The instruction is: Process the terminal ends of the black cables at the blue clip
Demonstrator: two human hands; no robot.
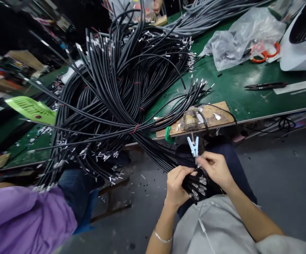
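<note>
My left hand point(178, 183) is closed around a bundle of black cables point(162, 158) over my lap; their stripped, silvery ends point(199, 188) stick out past the fingers. At the tip of one cable my right hand point(218, 169) pinches the bared wire, thumb and fingers together and slightly blurred. Just above those fingertips a light blue clothes peg point(193, 145) hangs from the shaft of a small, worn motor point(190, 120). The motor sits on a wooden board point(218, 112) at the table edge, beside a green clamp-like piece point(169, 134).
A large heap of black cables point(110, 84) covers the green table point(237, 102). Farther right lie a plastic bag point(240, 38), orange-handled scissors point(266, 54), tweezers-like tool point(265, 86) and a white fan-like housing point(298, 53). A person in a purple top point(31, 218) sits at left.
</note>
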